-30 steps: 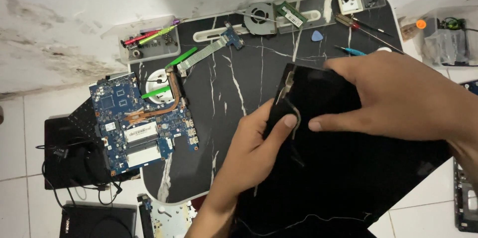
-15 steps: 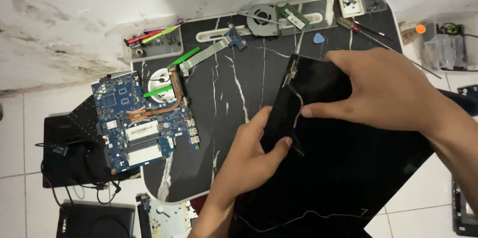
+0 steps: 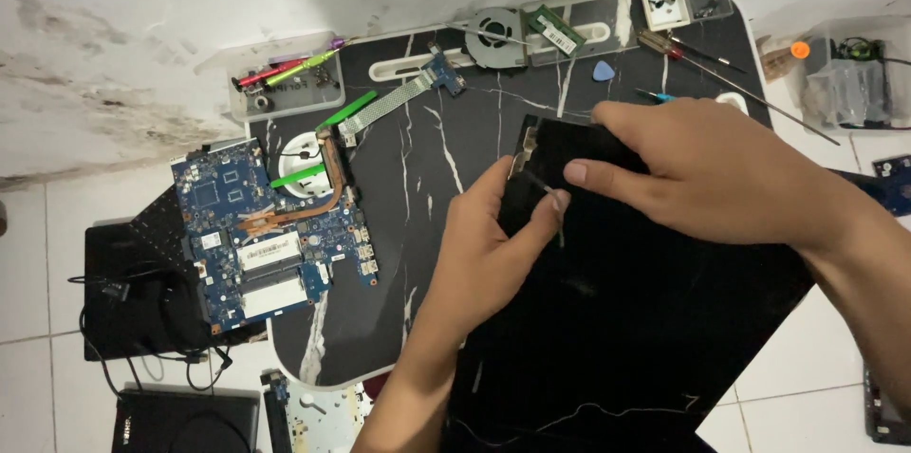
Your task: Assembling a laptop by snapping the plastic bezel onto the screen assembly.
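Note:
A large black laptop screen panel (image 3: 626, 320) lies across the black marble-pattern table (image 3: 408, 178). My left hand (image 3: 489, 249) pinches the panel's upper left corner near its metal hinge bracket (image 3: 525, 142). My right hand (image 3: 702, 168) lies over the panel's top edge, thumb pressed against the same corner, close to my left fingers. A blue laptop motherboard (image 3: 266, 235) with a copper heat pipe sits at the table's left edge, apart from both hands.
A cooling fan (image 3: 495, 36), a green memory stick (image 3: 554, 30), a ribbon cable board (image 3: 408, 92), a blue pick (image 3: 604, 71) and screwdrivers (image 3: 721, 69) lie along the far edge. A clear tray (image 3: 285, 88) holds tools. A black laptop base (image 3: 133, 292) sits on the tiled floor at left.
My left thumb and fingers have moved up to the panel's corner and closed on it. My right hand shifted slightly left along the panel's top edge.

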